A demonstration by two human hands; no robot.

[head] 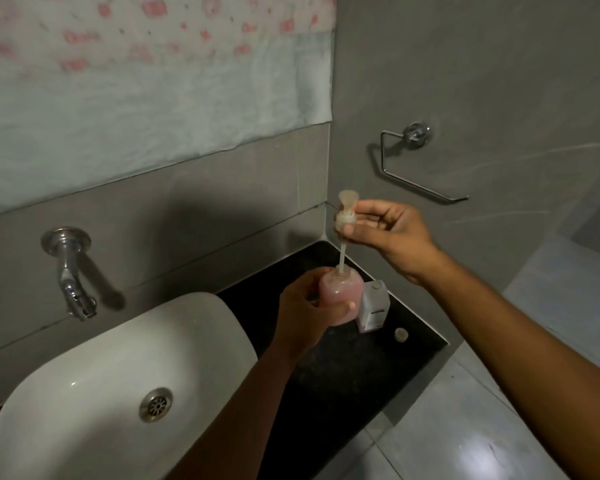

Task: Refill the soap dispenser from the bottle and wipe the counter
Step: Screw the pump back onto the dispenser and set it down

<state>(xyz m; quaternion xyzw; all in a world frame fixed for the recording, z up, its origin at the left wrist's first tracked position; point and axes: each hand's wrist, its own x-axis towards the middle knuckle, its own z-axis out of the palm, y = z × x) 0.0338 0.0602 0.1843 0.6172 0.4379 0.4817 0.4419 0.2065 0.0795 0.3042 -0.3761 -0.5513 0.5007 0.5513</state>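
The white sink fills the lower left, with a metal drain in its bottom and a metal tap on the grey wall above it. A pale cloth with pink marks hangs over the wall at the top. To the right of the sink lies the black surface, which runs into the corner. On the right wall is a metal holder.

The left hand is curled around the soap dispenser, a small clear bottle with pink liquid inside, and holds it upright above the surface. The right hand pinches the pump head between thumb and fingers, raised above the dispenser; the pump's tube hangs down and its lower end is in the dispenser's neck.

Just behind the dispenser a white refill bottle stands on the surface near the wall. A small white cap lies on the surface just beside it.
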